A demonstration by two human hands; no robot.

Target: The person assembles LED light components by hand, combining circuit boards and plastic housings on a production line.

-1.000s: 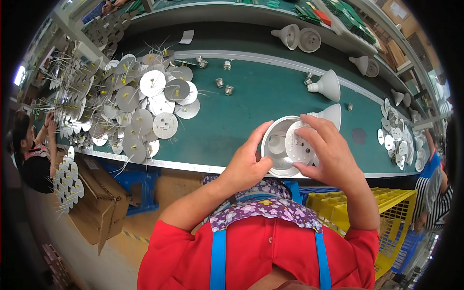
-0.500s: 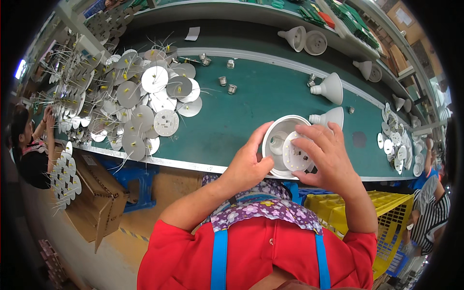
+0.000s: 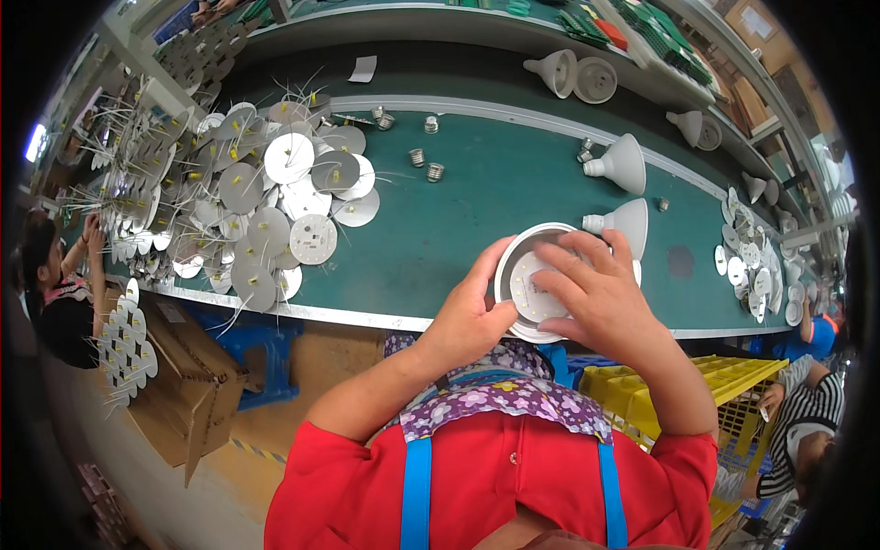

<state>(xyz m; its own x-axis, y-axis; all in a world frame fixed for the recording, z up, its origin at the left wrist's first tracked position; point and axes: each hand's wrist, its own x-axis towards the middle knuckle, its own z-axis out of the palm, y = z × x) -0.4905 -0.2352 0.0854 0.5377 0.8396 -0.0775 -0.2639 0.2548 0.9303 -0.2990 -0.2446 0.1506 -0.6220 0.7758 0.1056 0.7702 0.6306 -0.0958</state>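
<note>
A white lamp housing (image 3: 535, 334) is tipped with its round mouth facing me at the bench's front edge. My left hand (image 3: 466, 316) grips its left side, thumb at the rim. Inside the mouth lies a round white LED board (image 3: 529, 291) with small yellowish chips. My right hand (image 3: 596, 289) has its fingers and thumb on this board, covering its right part. I cannot tell whether the board sits flat. Just behind my right hand, another white lamp housing (image 3: 628, 222) lies on its side, and a similar one is farther back.
Many round boards with wires (image 3: 270, 229) are heaped on the green bench (image 3: 440, 238) at left. Metal screw caps (image 3: 435, 172) lie mid-bench. More boards (image 3: 752, 261) are at right. A yellow crate (image 3: 733, 385) and cardboard box (image 3: 188, 385) stand below. Co-workers are at both sides.
My right hand has moved slightly left and brought the LED board from a tilted position at the right of the mouth down into the housing. The left hand keeps its hold.
</note>
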